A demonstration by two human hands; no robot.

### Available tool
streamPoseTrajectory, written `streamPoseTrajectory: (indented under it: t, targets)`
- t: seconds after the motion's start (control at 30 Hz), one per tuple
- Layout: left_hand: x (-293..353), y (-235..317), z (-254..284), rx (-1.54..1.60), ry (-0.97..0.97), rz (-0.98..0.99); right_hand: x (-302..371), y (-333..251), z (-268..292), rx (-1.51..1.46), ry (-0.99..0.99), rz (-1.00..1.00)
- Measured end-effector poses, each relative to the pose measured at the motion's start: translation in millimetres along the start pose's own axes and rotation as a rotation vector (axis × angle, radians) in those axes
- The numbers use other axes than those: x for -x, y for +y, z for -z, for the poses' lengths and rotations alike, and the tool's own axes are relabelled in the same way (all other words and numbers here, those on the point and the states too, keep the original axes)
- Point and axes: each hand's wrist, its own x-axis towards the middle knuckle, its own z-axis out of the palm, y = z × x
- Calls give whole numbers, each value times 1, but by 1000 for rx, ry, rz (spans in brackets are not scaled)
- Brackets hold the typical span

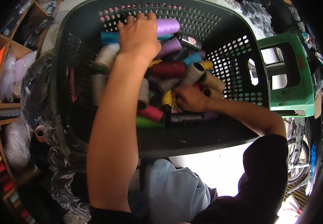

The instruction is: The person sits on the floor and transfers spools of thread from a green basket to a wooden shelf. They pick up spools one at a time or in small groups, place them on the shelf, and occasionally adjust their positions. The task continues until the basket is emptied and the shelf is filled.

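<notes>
Imo lookin' far from done, thread spools (169, 70) are lying jumbled in the basket (191, 135), L hand (139, 37) resting spread by a lilac spool (168, 27), R hand (192, 98) curling near a yellow spool (167, 99), can't tell grips tbh.

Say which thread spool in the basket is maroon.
The maroon spool lying mid-pile between the left hand and right hand, left of a tilted grey spool. Its deep red colour sets it apart; the pink spool is brighter.

Thread spools (169, 70) in basket (183, 140); stool (306, 86) right of basket, shelves (1, 107) left.
</notes>
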Motion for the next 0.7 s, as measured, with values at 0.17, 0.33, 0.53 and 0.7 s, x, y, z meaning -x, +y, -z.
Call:
streamPoseTrajectory:
  t: [0.17,0.33,0.53,0.7]
  targets:
    - [0,7,2,8,49,-11,-9,-11,-3,72,-10,-174]
    - [-1,10,6,30,57,-12,-18,-3,-5,148,-113,-184]
    - [-1,9,12,67,49,-13,-38,-1,-4,449,-329,-84]
    - [-3,11,15,32,-5,-15,-42,-13,5,528,-381,-87]
